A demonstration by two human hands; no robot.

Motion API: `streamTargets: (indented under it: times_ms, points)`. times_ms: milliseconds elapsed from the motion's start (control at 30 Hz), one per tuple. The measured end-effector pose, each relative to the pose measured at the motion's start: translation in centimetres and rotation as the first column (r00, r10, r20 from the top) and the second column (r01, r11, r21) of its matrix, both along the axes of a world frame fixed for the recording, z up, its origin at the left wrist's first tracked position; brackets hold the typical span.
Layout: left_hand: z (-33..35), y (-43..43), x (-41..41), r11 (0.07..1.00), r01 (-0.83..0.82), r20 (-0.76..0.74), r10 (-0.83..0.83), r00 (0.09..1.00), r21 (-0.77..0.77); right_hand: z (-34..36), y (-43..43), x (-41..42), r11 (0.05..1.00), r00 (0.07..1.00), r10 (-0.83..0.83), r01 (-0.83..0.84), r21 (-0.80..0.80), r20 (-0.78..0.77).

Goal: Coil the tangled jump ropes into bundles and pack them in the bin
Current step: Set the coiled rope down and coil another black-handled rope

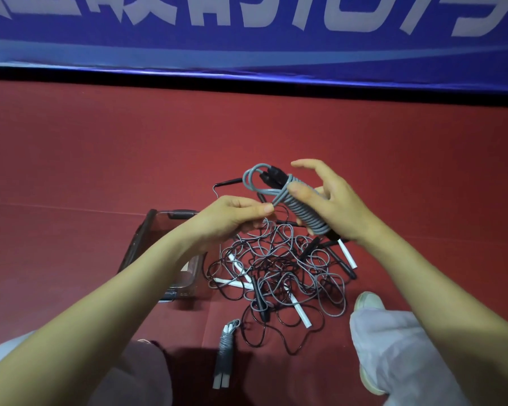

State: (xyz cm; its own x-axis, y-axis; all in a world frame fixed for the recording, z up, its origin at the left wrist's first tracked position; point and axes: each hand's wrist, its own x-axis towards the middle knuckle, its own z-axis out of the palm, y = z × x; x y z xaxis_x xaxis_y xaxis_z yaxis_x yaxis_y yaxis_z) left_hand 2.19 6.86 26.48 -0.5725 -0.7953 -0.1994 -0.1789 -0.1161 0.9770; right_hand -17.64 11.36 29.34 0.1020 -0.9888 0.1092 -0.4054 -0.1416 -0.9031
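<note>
My right hand grips a grey jump rope bundle, its cord wound in tight turns around black handles, a loop sticking out at the top. My left hand pinches the loose grey cord end right beside the bundle. Below both hands a tangled pile of grey and black ropes with white and black handles lies on the red floor. A finished grey bundle with white handles rests near my knees. The clear plastic bin stands left of the pile, partly hidden by my left forearm.
My legs in light trousers and a shoe sit at the right of the pile. A blue banner wall runs along the far edge of the red floor.
</note>
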Motion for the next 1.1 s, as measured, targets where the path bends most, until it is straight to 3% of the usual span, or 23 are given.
streamTargets:
  times_ms: [133, 333, 400, 467, 500, 633, 733, 800, 867, 933, 1033, 1100]
  points:
    - [-0.5, -0.2, 0.1, 1.000, -0.011, 0.020, 0.011, 1.000, 0.002, -0.4, -0.1, 0.5, 0.999, 1.000, -0.014, 0.013, 0.037, 0.010]
    - [-0.2, -1.0, 2.0, 0.974, 0.226, 0.022, -0.226, 0.974, -0.018, -0.1, 0.2, -0.2, 0.989, 0.991, 0.130, -0.129, 0.066, -0.021]
    - [0.7, -1.6, 2.5, 0.931, 0.282, 0.243, -0.225, 0.944, -0.233, 0.1, 0.5, -0.4, 0.978, 0.961, 0.205, -0.192, 0.088, -0.184]
    - [1.0, -2.3, 2.8, 0.806, 0.363, 0.514, -0.086, 0.853, -0.467, -0.1, 0.8, 0.0, 0.965, 0.896, 0.259, -0.224, 0.136, -0.360]
    - [0.9, -2.7, 2.7, 0.763, 0.365, 0.569, 0.004, 0.822, -0.534, -0.2, 0.9, 0.3, 0.963, 0.856, 0.268, -0.219, 0.160, -0.442]
    - [0.8, -1.6, 1.0, 0.713, 0.130, 0.345, 0.165, 0.924, -0.689, 0.0, 0.6, 1.5, 0.986, 0.615, 0.156, -0.050, 0.158, -0.773]
    - [0.3, 0.2, -1.0, 0.679, -0.110, 0.105, 0.267, 0.958, -0.726, 0.5, 0.0, 1.2, 0.993, 0.553, -0.086, 0.115, -0.027, -0.829]
    - [-0.1, 1.1, -1.9, 0.737, -0.216, -0.015, 0.269, 0.963, -0.641, 0.7, -0.3, 0.9, 0.972, 0.521, -0.226, 0.177, -0.155, -0.823]
    - [-0.2, 1.5, -2.3, 0.886, -0.272, -0.177, 0.219, 0.959, -0.376, 0.6, -0.4, 0.7, 0.952, 0.512, -0.301, 0.210, -0.223, -0.805]
    - [0.0, 1.4, -2.5, 0.968, -0.238, -0.301, 0.206, 0.931, -0.073, 0.5, -0.4, 0.5, 0.944, 0.551, -0.325, 0.230, -0.235, -0.769]
    - [0.3, 1.2, -2.3, 0.965, -0.147, -0.344, 0.217, 0.914, 0.218, 0.6, -0.3, 0.2, 0.950, 0.641, -0.313, 0.223, -0.220, -0.700]
    - [0.3, 1.0, -2.1, 0.957, -0.102, -0.382, 0.204, 0.901, 0.271, 0.5, -0.1, 0.2, 0.956, 0.694, -0.292, 0.195, -0.218, -0.658]
